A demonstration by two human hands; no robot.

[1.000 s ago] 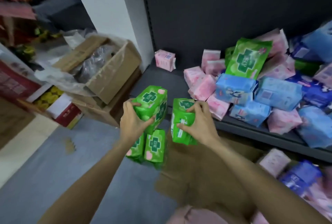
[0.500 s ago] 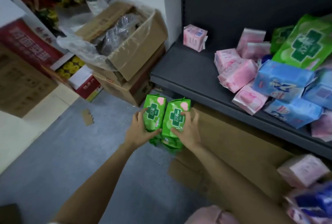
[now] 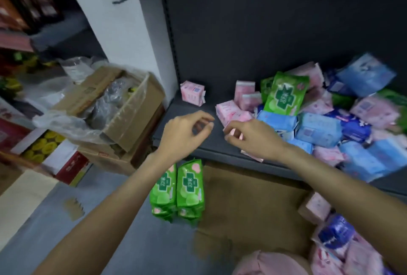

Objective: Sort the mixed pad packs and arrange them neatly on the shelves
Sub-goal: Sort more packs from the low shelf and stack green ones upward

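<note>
Half a second ago both hands clasped the green pad packs [image 3: 177, 191] down on the grey floor [image 3: 66, 230]; now those packs stand there alone, two faces showing side by side with more apparently tucked beneath, and the hands have risen to the dark shelf [image 3: 189, 140]. The green sort pile looks set down for now, so another pick should follow. The left hand [image 3: 184, 137] hovers empty over the bare left end, fingers loosely curled. The right hand [image 3: 253, 138] is half closed near a pink pack [image 3: 231, 111]; whether it grips anything I cannot tell. One pink pack [image 3: 192, 93] stands apart, one large green pack [image 3: 284, 94] tops the mixed heap, and the blurred blue and pink packs defy counting.
</note>
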